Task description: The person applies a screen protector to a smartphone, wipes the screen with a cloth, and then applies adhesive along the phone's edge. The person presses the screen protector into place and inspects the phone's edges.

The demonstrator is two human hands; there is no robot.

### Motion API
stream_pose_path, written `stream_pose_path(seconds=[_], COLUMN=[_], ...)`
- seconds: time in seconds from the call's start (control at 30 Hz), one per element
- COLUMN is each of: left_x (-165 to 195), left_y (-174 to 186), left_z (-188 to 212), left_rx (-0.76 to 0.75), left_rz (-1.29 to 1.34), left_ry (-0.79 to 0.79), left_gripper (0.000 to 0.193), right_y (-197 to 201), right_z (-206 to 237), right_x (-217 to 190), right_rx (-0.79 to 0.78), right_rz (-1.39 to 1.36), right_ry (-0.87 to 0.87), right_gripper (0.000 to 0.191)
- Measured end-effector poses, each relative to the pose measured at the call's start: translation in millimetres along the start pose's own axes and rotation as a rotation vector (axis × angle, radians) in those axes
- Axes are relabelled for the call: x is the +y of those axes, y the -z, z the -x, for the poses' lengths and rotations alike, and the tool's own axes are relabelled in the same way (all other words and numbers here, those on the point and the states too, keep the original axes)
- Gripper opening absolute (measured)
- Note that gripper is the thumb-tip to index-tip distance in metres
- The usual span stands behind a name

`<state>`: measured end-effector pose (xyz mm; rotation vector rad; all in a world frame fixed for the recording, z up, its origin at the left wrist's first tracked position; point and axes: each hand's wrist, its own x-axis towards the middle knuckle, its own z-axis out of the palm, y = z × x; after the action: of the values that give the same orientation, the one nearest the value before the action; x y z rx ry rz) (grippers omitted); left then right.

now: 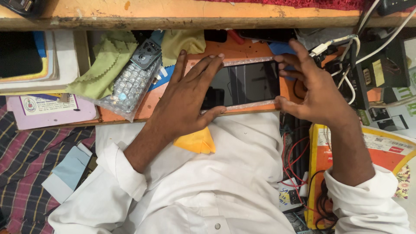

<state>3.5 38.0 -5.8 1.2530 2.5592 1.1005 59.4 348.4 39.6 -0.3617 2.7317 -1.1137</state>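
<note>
On the cluttered orange workbench, both hands, left and right, grip a dark phone screen.

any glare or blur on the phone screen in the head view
Head view: the dark phone screen shows faint streaky reflections but no harsh glare; both hands, left hand and right hand, look sharp, lighting is even and warm, and shadows are soft.

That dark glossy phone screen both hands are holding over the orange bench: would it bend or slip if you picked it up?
The phone screen looks thin, flat and glossy, so probably stiff, light and fragile. Its shiny face may be slippery; the left hand lies flat across one end while the right hand pinches the other by its edges.
</note>
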Motion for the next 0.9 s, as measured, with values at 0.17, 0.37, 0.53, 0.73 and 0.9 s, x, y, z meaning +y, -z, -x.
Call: stream_pose_path(seconds=[0.17, 0.37, 0.53, 0.73, 0.9], left_x=[0.4, 0.8, 2.1, 1.6, 1.2], left_y=[0.9, 0.2, -4.4, -7.5, -6.8], left_z=[1.5, 1.3, 0.4, 0.7, 1.5], left_rx=[-0.001, 0.01, -0.013, -0.026, 0.005], left_rz=[-0.014, -0.071, -0.162, -0.184, -0.163], left_ry=[0.004, -0.061, -0.086, -0.081, -0.062], left_gripper=[0.097, 0.07, 0.049, 0.058, 0.073], right_y=[-0.2, 0.4, 1.1, 1.7, -3.7], right_z=[1.0, 1.5, 1.1, 2.2, 19.6], right_x=[-0.5, -2.0, -5.0, -8.4, -26.1], right_rx=[-0.002, -0.006, -0.009, 0.0, 0.188], right_rz=[-0.011, 0.007, 0.04, 0.058, 0.17], right_ry=[0.0, 0.01, 0.027, 0.026, -0.052], right_gripper=[0.109, 0.107, 0.104, 0.102, 0.086])
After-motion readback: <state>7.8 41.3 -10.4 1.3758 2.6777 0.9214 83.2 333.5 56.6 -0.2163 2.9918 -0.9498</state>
